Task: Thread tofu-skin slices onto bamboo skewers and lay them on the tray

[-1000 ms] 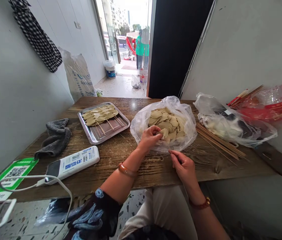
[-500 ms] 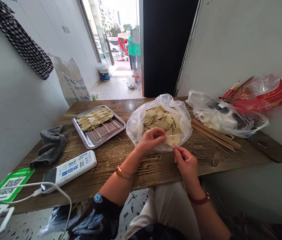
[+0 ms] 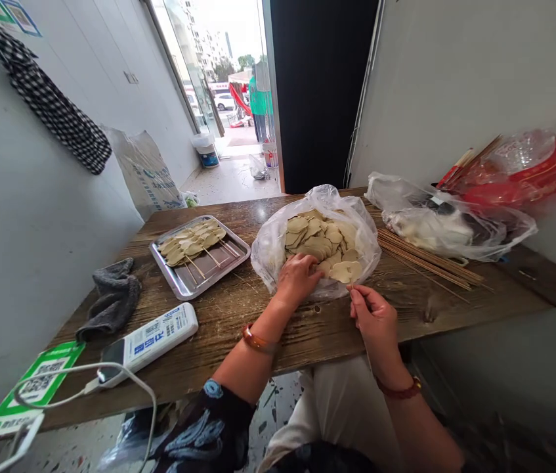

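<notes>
My right hand [image 3: 375, 318] pinches a thin wooden skewer [image 3: 351, 285] near the front edge of the bag. A pale, flat slice [image 3: 345, 271] is threaded on that skewer, over the front rim of the bag. My left hand [image 3: 299, 279] reaches over the bag's front left side, its bent fingers apart and touching the loose slices; their tips are partly hidden. The clear plastic bag [image 3: 268, 255] lies open, heaped with many beige slices [image 3: 313, 244] that look like potato or a similar food.
Left of the bag, a metal tray [image 3: 232, 257] carries several filled skewers [image 3: 192, 242]. Bare skewers [image 3: 430, 259] lie to the right, beside a plastic bag [image 3: 494, 230]. A grey cloth [image 3: 115, 299], a white power bank [image 3: 159, 335] with cable and a green QR card [image 3: 36, 381] are at left.
My left hand has moved left and down from the slice at the skewer to the loose slices. My right hand still holds the skewer, its slice now uncovered. The view has shifted slightly.
</notes>
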`<action>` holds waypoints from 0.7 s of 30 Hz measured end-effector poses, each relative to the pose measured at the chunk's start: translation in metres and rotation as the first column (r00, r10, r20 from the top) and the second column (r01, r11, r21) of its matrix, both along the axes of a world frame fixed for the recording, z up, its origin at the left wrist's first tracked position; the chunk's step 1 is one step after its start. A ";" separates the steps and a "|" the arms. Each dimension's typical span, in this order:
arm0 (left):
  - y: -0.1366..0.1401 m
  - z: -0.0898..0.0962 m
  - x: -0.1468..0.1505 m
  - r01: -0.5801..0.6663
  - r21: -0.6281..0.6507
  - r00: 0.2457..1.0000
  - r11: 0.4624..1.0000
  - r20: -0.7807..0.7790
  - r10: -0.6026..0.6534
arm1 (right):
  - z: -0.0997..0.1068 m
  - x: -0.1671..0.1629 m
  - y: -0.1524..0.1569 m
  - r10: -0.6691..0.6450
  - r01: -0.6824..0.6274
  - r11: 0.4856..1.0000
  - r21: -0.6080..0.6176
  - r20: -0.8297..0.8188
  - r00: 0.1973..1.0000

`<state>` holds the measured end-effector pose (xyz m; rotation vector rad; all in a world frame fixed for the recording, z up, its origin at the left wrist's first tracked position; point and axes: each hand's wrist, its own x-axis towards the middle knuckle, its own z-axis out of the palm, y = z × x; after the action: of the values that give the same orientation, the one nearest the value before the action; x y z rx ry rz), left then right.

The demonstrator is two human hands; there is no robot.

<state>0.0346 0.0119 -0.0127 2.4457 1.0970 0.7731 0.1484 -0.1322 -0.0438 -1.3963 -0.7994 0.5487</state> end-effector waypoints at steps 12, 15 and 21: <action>-0.003 -0.004 0.016 -0.059 0.022 0.998 0.998 -0.033 0.059 | -0.001 0.002 0.002 0.016 -0.015 1.000 -0.009 0.060 0.998; 0.007 -0.003 0.009 -0.024 -0.181 0.964 0.983 0.257 0.071 | -0.001 0.002 0.001 0.017 -0.016 1.000 -0.014 0.060 0.998; 0.017 0.004 -0.008 0.230 -0.597 0.748 0.769 0.614 0.253 | 0.000 0.002 0.001 0.110 -0.106 0.994 -0.033 0.143 0.984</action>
<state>0.0263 0.0293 -0.0083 1.3840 0.8726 0.9664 0.1504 -0.1315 -0.0433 -1.4333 -0.9926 0.5472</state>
